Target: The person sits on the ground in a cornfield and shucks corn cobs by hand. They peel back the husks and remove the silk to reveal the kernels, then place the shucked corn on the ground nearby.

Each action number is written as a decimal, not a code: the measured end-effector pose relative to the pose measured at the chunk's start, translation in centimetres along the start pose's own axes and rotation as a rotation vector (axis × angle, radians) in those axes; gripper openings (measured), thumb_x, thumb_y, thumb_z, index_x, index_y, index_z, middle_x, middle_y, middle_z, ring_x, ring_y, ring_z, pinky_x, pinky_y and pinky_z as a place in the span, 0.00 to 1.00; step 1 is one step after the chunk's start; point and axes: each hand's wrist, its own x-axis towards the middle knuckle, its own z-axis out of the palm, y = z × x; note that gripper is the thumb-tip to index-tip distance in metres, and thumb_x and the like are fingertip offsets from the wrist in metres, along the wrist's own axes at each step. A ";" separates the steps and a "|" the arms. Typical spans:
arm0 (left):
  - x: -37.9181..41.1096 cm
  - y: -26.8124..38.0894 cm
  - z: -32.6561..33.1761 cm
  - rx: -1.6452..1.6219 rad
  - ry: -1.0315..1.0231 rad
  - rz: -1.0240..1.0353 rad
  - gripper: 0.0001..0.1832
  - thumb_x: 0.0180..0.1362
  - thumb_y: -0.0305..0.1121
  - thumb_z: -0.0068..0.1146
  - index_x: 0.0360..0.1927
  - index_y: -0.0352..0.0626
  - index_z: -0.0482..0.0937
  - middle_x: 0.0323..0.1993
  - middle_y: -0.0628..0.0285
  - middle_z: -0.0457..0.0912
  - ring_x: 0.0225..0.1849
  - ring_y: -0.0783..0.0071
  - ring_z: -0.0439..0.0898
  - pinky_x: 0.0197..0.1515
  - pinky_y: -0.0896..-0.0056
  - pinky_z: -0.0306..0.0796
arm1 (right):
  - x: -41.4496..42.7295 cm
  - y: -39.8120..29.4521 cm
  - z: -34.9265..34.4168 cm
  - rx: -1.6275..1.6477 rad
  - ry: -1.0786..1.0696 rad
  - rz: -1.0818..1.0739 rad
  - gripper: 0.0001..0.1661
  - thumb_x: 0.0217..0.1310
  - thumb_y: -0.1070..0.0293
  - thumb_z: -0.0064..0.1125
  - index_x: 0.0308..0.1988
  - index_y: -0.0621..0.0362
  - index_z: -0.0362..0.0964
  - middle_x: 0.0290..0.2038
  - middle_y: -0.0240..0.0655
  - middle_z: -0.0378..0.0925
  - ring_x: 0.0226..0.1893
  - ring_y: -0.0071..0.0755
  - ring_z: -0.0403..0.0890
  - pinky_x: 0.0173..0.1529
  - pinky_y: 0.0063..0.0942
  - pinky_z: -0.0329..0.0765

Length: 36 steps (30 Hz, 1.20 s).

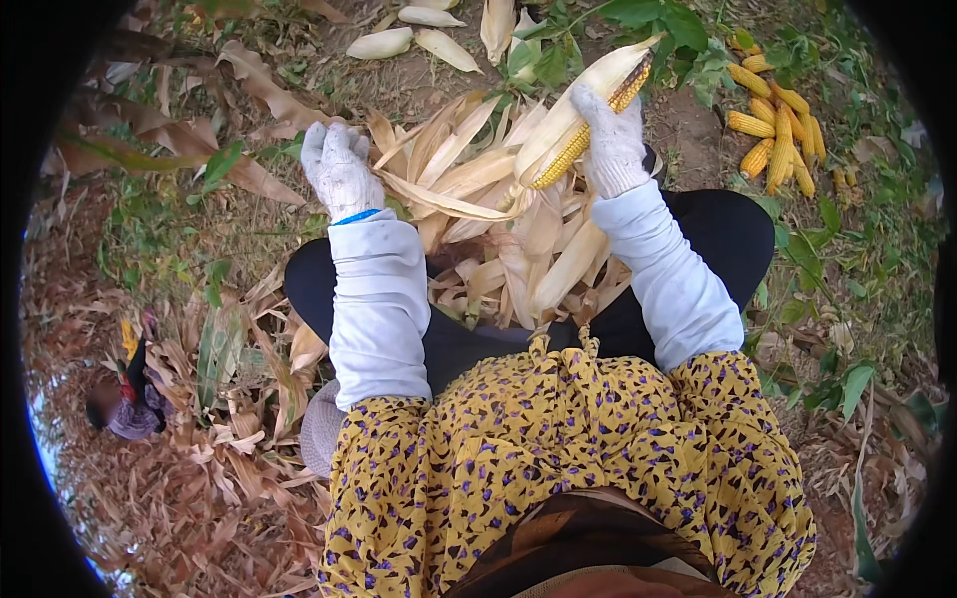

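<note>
My right hand, in a white knit glove, grips a partly husked ear of corn. Yellow kernels show along its lower side, while pale husk still covers the upper side; some kernels near the tip look dark. A peeled strip of dry husk trails from the ear's base toward my left hand. That hand, gloved too, has its fingers curled around the strip's end, partly hidden by the glove. Beneath both hands, a heap of loose dry husks lies between my bent legs.
Several husked yellow cobs are piled on the ground at the right. Ears in pale husk lie ahead. Dry corn leaves and green weeds surround me. Another person is far off at the left.
</note>
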 end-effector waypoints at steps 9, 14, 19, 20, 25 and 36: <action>-7.8 -1.5 5.6 0.517 -0.654 -0.106 0.30 0.61 0.33 0.68 0.63 0.32 0.72 0.53 0.56 0.81 0.53 0.71 0.79 0.58 0.68 0.74 | -4.3 -0.5 3.1 -0.918 -0.412 -0.137 0.43 0.47 0.48 0.75 0.59 0.57 0.70 0.51 0.46 0.78 0.53 0.49 0.80 0.58 0.39 0.77; -9.7 -0.3 7.4 0.564 -0.653 -0.082 0.29 0.59 0.34 0.69 0.60 0.30 0.73 0.51 0.52 0.83 0.51 0.67 0.82 0.56 0.65 0.76 | -5.0 -0.9 3.6 -0.973 -0.468 -0.202 0.37 0.48 0.48 0.73 0.55 0.55 0.74 0.47 0.45 0.79 0.50 0.51 0.81 0.55 0.43 0.78; -8.9 -1.3 6.4 0.532 -0.551 -0.029 0.25 0.60 0.36 0.67 0.56 0.29 0.77 0.47 0.51 0.84 0.48 0.66 0.84 0.53 0.65 0.77 | -5.3 -1.2 3.8 -1.048 -0.570 -0.176 0.39 0.47 0.48 0.74 0.54 0.57 0.72 0.46 0.46 0.78 0.50 0.52 0.81 0.55 0.42 0.77; -8.5 -1.7 5.9 0.540 -0.545 -0.031 0.25 0.61 0.37 0.67 0.55 0.29 0.78 0.47 0.51 0.85 0.48 0.67 0.84 0.53 0.66 0.77 | -5.5 -1.2 3.7 -1.074 -0.585 -0.186 0.39 0.47 0.47 0.74 0.54 0.57 0.71 0.46 0.47 0.78 0.50 0.53 0.80 0.55 0.42 0.77; -8.4 0.1 6.1 0.728 -0.563 0.085 0.18 0.63 0.40 0.61 0.48 0.34 0.82 0.40 0.50 0.85 0.42 0.64 0.85 0.47 0.64 0.76 | -5.8 -0.4 3.4 -1.061 -0.554 -0.205 0.41 0.45 0.47 0.75 0.53 0.59 0.70 0.45 0.48 0.78 0.49 0.55 0.80 0.55 0.44 0.76; -7.5 -0.7 5.2 0.708 -0.512 0.126 0.10 0.67 0.34 0.56 0.37 0.35 0.79 0.27 0.62 0.79 0.31 0.74 0.75 0.36 0.68 0.71 | -5.7 -0.7 3.5 -0.979 -0.605 -0.056 0.59 0.41 0.48 0.82 0.66 0.65 0.61 0.57 0.48 0.75 0.60 0.46 0.76 0.66 0.35 0.70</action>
